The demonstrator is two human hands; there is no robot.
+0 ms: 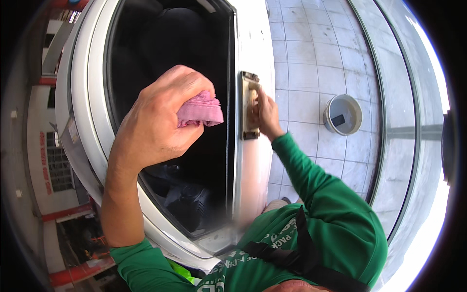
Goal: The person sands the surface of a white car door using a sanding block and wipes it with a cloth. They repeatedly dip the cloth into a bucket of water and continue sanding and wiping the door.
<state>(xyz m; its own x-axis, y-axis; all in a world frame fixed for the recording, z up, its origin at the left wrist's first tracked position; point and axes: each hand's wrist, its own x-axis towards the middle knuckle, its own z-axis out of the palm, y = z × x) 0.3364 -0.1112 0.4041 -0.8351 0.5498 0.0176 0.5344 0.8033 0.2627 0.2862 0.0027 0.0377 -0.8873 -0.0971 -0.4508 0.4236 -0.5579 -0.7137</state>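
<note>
A bunched pink cloth is gripped in my left hand, raised in front of the car's dark side window. My right hand has its fingers closed round the handle of a long sanding block with a clamp at each end. The block lies against the white car door panel, just below the window's edge. What is under the block is hidden. Below it, part of the panel looks pinkish and wet or hazy.
On the tiled floor to the right stands a white bucket of greyish water with a dark rectangular piece in it. Glass panels run along the far right. A building with red trim lies left, beyond the car.
</note>
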